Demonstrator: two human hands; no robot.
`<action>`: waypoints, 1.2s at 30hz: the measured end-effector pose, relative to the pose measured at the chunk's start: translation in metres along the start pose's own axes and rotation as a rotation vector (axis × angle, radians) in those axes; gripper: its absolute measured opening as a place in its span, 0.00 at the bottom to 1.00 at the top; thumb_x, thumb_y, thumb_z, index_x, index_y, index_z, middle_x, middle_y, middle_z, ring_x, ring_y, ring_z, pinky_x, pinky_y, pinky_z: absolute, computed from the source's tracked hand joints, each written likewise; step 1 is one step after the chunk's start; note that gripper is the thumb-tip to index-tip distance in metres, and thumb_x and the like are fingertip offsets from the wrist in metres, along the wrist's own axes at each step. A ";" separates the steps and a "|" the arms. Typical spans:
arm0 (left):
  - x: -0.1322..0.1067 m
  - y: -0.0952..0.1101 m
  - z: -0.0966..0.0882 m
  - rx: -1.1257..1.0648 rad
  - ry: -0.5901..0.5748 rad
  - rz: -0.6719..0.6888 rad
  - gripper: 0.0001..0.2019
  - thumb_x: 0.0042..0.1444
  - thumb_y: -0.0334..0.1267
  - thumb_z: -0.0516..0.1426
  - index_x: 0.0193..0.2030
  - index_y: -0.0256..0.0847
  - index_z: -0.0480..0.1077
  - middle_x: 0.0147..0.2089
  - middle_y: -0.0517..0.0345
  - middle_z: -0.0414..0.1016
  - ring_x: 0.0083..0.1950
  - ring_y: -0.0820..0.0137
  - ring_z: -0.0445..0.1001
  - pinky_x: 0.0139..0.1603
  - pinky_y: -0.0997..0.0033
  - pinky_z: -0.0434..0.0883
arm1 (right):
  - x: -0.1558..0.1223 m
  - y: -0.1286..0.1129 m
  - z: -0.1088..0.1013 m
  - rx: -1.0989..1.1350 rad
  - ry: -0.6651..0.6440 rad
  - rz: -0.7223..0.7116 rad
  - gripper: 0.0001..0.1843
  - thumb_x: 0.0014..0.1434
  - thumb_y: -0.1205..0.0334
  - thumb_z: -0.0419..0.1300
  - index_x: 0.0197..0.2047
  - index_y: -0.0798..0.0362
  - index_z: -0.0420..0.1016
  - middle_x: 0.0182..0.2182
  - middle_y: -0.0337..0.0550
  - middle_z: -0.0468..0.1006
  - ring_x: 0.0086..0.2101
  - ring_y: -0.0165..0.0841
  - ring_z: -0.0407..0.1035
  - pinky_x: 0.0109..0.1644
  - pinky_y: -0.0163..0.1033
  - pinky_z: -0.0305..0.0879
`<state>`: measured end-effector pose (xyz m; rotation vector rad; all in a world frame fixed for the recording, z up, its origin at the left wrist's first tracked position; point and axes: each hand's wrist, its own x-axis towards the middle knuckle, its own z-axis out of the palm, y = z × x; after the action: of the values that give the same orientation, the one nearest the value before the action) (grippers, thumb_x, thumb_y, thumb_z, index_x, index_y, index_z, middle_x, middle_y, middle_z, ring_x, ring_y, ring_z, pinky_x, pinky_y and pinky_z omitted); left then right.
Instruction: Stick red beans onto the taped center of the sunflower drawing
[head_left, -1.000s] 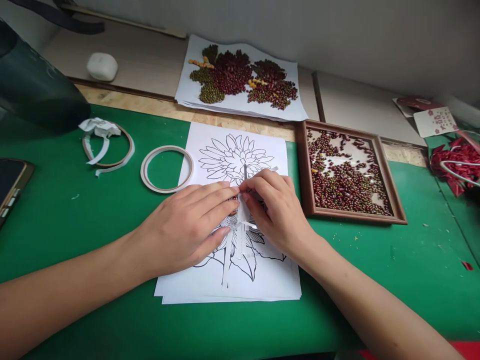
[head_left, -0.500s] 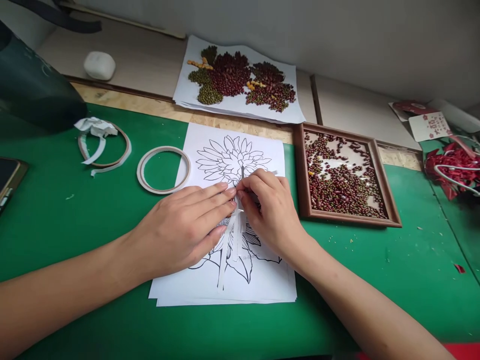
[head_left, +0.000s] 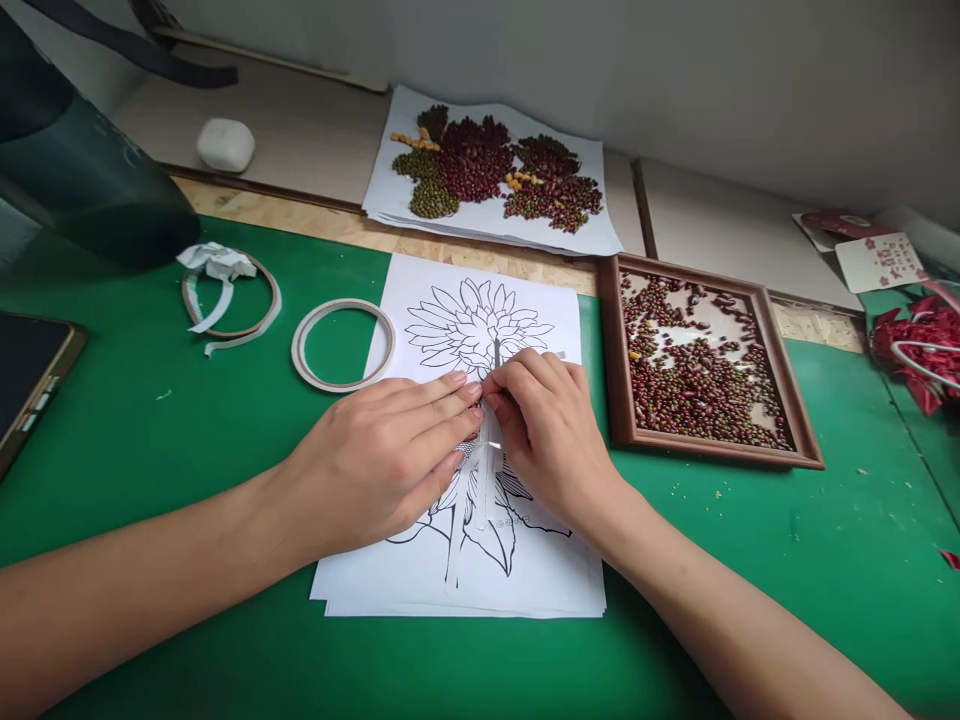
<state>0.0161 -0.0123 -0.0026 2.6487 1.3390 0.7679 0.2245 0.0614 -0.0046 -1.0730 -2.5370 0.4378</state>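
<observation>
A white sheet with a black-line flower drawing [head_left: 487, 320] lies on top of a small stack of paper. My left hand [head_left: 390, 460] rests flat across the middle of the drawing, fingers stretched out to the right. Close against its fingertips, my right hand [head_left: 547, 420] has thumb and forefinger pinched together, apparently on the upper end of a narrow strip of white tape [head_left: 484, 495]. That strip runs down along the stem area, with a short loose piece sticking out beside it. The pinched tip itself is mostly hidden by the fingers.
A tape roll [head_left: 343, 345] lies left of the sheet, another ring with crumpled backing [head_left: 231, 290] farther left. A framed tray of beans [head_left: 814, 440] stands right. Behind is a bean picture [head_left: 480, 170]. A dark bottle [head_left: 97, 170] and phone [head_left: 37, 375] are at left.
The whole view has shifted slightly, so everything sits a little farther right and lower. Both hands keep nearly the same pose and place on the drawing.
</observation>
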 end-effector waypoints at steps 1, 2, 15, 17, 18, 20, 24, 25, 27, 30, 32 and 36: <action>0.000 0.000 0.000 -0.003 -0.001 -0.002 0.16 0.71 0.32 0.55 0.61 0.33 0.75 0.64 0.50 0.78 0.69 0.59 0.74 0.64 0.56 0.76 | 0.000 0.000 0.000 0.026 0.005 0.013 0.08 0.72 0.70 0.53 0.42 0.52 0.72 0.39 0.43 0.76 0.39 0.37 0.66 0.45 0.45 0.55; -0.001 0.000 0.000 -0.005 -0.003 -0.003 0.16 0.71 0.32 0.55 0.61 0.33 0.75 0.64 0.50 0.78 0.69 0.59 0.74 0.64 0.56 0.76 | 0.000 0.000 -0.001 0.054 0.013 0.025 0.07 0.71 0.70 0.54 0.43 0.52 0.73 0.39 0.42 0.76 0.40 0.36 0.67 0.46 0.45 0.56; -0.001 0.000 0.002 0.011 0.010 -0.006 0.16 0.70 0.32 0.56 0.61 0.32 0.76 0.64 0.49 0.78 0.69 0.58 0.74 0.63 0.55 0.76 | 0.002 -0.002 0.000 -0.010 0.040 -0.014 0.09 0.71 0.69 0.53 0.41 0.54 0.73 0.37 0.44 0.77 0.37 0.37 0.68 0.44 0.46 0.57; 0.000 0.001 0.002 0.005 0.007 -0.007 0.16 0.70 0.32 0.56 0.61 0.33 0.75 0.64 0.49 0.78 0.69 0.59 0.74 0.63 0.55 0.76 | 0.002 -0.002 -0.001 0.018 0.038 0.003 0.08 0.71 0.69 0.53 0.41 0.53 0.73 0.38 0.44 0.77 0.38 0.37 0.69 0.44 0.46 0.57; -0.001 0.001 0.002 0.001 0.003 -0.009 0.16 0.70 0.32 0.56 0.61 0.33 0.75 0.65 0.50 0.78 0.69 0.59 0.74 0.64 0.55 0.76 | 0.001 -0.002 -0.002 0.034 0.039 0.012 0.08 0.71 0.69 0.54 0.41 0.53 0.74 0.38 0.43 0.77 0.38 0.36 0.69 0.44 0.45 0.57; -0.001 0.000 0.001 -0.006 -0.004 -0.012 0.17 0.70 0.32 0.55 0.62 0.33 0.75 0.65 0.50 0.77 0.70 0.59 0.73 0.64 0.55 0.76 | 0.000 -0.001 -0.003 0.063 0.049 0.028 0.07 0.70 0.68 0.56 0.42 0.53 0.75 0.38 0.43 0.77 0.38 0.36 0.69 0.45 0.45 0.58; -0.002 0.000 -0.001 -0.022 -0.015 -0.017 0.17 0.70 0.32 0.55 0.63 0.33 0.74 0.66 0.49 0.76 0.71 0.59 0.72 0.64 0.55 0.76 | -0.001 0.000 -0.005 0.087 0.074 0.050 0.05 0.69 0.67 0.58 0.42 0.52 0.76 0.38 0.43 0.78 0.39 0.36 0.71 0.45 0.45 0.59; -0.002 0.000 -0.001 -0.027 -0.020 -0.018 0.17 0.71 0.32 0.55 0.63 0.33 0.74 0.66 0.49 0.76 0.71 0.59 0.72 0.65 0.55 0.76 | -0.002 0.000 -0.005 0.090 0.077 0.053 0.05 0.68 0.67 0.58 0.42 0.52 0.76 0.38 0.43 0.78 0.40 0.37 0.71 0.45 0.45 0.59; -0.002 -0.001 -0.002 -0.034 -0.030 -0.018 0.17 0.71 0.32 0.54 0.63 0.33 0.74 0.66 0.49 0.76 0.71 0.59 0.71 0.65 0.54 0.76 | -0.002 0.001 -0.005 0.094 0.082 0.050 0.05 0.68 0.67 0.59 0.42 0.52 0.76 0.37 0.43 0.78 0.40 0.36 0.71 0.45 0.45 0.60; -0.001 -0.001 -0.002 -0.033 -0.038 -0.017 0.17 0.71 0.32 0.54 0.63 0.33 0.74 0.67 0.49 0.76 0.72 0.59 0.71 0.65 0.54 0.75 | -0.002 0.001 -0.006 0.108 0.092 0.034 0.05 0.68 0.68 0.59 0.42 0.52 0.76 0.36 0.42 0.77 0.39 0.35 0.71 0.45 0.45 0.60; -0.001 -0.001 -0.002 -0.031 -0.041 -0.017 0.17 0.71 0.33 0.54 0.64 0.33 0.73 0.67 0.49 0.75 0.72 0.59 0.70 0.66 0.54 0.75 | -0.002 0.001 -0.006 0.115 0.096 0.022 0.05 0.68 0.68 0.59 0.42 0.53 0.77 0.36 0.41 0.77 0.38 0.35 0.71 0.45 0.45 0.60; -0.002 -0.001 -0.001 -0.030 -0.042 -0.017 0.18 0.72 0.33 0.54 0.64 0.33 0.73 0.67 0.49 0.75 0.72 0.59 0.70 0.66 0.55 0.75 | -0.002 0.001 -0.006 0.112 0.091 0.000 0.06 0.67 0.68 0.58 0.42 0.53 0.77 0.36 0.41 0.77 0.37 0.34 0.70 0.45 0.46 0.60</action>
<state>0.0133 -0.0134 -0.0027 2.6115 1.3275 0.7204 0.2295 0.0615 -0.0004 -1.0281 -2.4034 0.5122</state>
